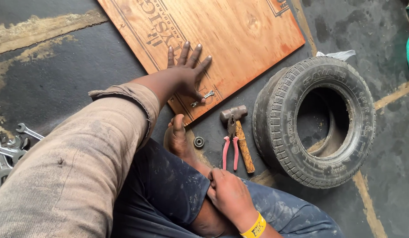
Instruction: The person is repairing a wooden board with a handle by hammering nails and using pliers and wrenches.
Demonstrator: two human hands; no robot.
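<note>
My left hand (pixel 185 72) lies flat with fingers spread on a reddish plywood board (pixel 239 35) on the floor. Its thumb touches a small silver wrench (pixel 202 98) near the board's front edge. My right hand (pixel 228 194), with a yellow wristband, rests closed on my crossed leg and ankle and holds no tool. My bare foot (pixel 178 134) sits just below the board. Next to the foot lies a small round bearing (pixel 198 142).
A hammer with a wooden handle (pixel 239 132) and pink-handled pliers (pixel 231 143) lie between the foot and a worn car tyre (pixel 314 121) lying at the right. Several spanners (pixel 11 147) lie at the left edge on the dark, stained floor.
</note>
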